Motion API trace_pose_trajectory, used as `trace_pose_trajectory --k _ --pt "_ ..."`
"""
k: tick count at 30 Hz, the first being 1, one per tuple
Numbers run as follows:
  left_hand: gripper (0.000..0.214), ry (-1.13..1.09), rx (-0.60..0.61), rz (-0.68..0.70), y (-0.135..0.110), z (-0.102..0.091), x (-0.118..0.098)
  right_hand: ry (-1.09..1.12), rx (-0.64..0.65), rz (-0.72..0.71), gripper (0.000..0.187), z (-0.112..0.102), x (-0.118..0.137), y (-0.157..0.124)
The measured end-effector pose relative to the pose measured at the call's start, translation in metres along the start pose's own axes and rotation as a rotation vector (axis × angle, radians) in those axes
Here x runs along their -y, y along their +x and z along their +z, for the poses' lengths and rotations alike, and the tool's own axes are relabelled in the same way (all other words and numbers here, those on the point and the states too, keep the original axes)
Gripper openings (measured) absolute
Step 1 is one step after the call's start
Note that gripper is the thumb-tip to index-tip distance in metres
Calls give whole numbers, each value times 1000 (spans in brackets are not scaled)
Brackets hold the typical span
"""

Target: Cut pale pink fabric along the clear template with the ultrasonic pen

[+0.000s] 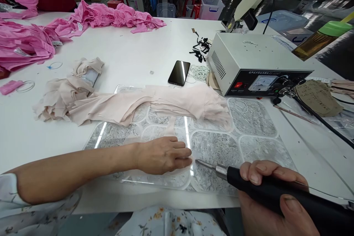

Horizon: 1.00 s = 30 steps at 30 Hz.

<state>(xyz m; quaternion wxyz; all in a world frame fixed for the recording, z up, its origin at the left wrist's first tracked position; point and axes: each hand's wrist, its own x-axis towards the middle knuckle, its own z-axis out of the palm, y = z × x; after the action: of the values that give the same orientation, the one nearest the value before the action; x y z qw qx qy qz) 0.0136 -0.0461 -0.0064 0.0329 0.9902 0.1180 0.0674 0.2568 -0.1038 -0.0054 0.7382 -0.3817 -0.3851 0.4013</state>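
Observation:
My left hand (pixel 163 153) lies flat, fingers stretched out, pressing a thin pale pink fabric piece (pixel 171 127) onto a clear patterned plate (pixel 249 118). My right hand (pixel 272 199) is wrapped round a black handheld cutting tool (pixel 276 191). Its metal tip (pixel 203 163) sits just right of my left fingertips. A stack of pale pink fabric pieces (pixel 155 103) lies across the plate's far side.
A grey control box (pixel 249 62) with a meter stands at the right, its cable (pixel 318 118) running toward me. A black phone (pixel 179 72), white elastic loops (pixel 199 72), a beige fabric heap (pixel 63 96) and bright pink garments (pixel 105 16) lie on the white table (pixel 132 51).

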Motion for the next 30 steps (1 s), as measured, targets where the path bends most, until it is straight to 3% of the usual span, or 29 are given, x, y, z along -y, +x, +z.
trace_pose_trajectory --k 16,30 --pt "17 8 -59 6 1 0 0 -1 128 -30 9 0 0 3" --pt "24 6 -21 -1 0 2 0 4 94 -50 13 1 -3 3"
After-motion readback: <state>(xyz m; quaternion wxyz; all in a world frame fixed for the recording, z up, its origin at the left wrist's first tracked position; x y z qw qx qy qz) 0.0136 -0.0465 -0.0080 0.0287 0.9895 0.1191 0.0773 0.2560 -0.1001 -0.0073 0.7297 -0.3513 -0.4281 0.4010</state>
